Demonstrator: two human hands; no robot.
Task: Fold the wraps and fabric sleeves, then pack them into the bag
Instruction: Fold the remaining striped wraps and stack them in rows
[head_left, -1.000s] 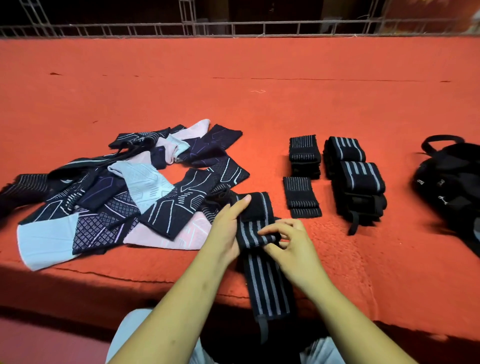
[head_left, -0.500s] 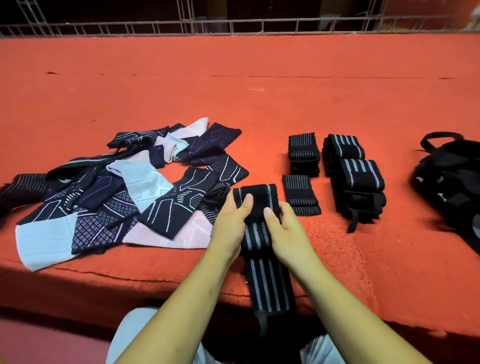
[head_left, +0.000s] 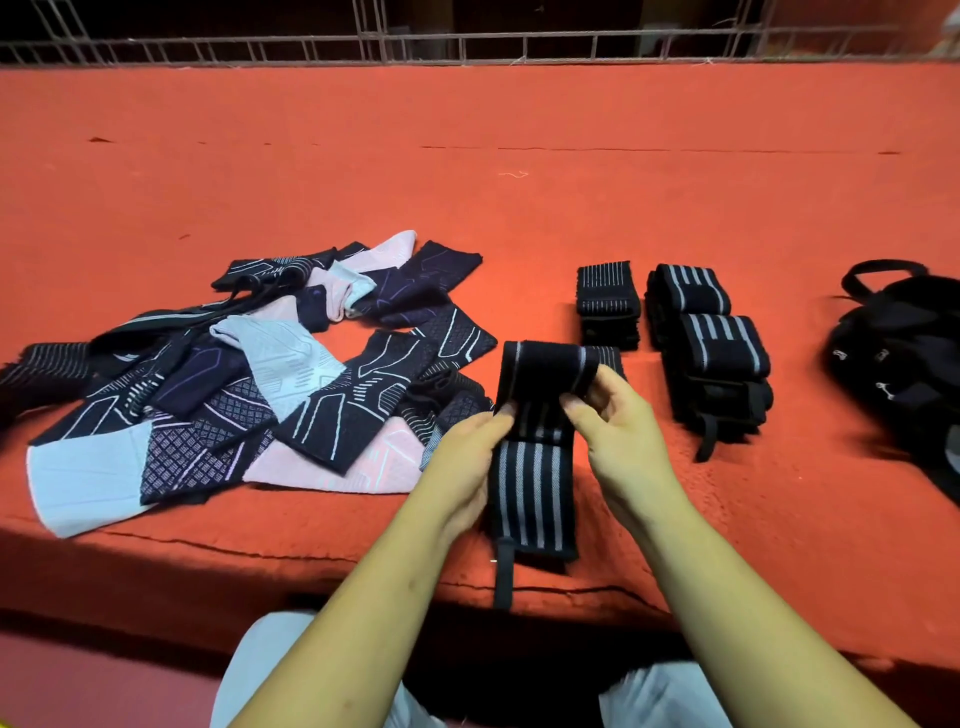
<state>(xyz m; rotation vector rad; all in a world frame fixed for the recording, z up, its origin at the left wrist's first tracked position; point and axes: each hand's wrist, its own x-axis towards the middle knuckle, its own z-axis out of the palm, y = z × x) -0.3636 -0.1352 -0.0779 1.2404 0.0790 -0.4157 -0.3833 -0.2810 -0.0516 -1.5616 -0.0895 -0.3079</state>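
Both hands clamp a black wrap (head_left: 535, 483) with grey stripes at the near edge of the red desk (head_left: 467, 156): the left hand (head_left: 467, 457) pinches its left edge and the right hand (head_left: 618, 436) its right edge, lifting the far end in a fold while the striped end lies flat, its strap hanging over the edge. A loose pile of sleeves (head_left: 249, 384) lies to the left. Folded wraps (head_left: 717, 353) sit just beyond the right hand, with the black bag (head_left: 904, 353) further right.
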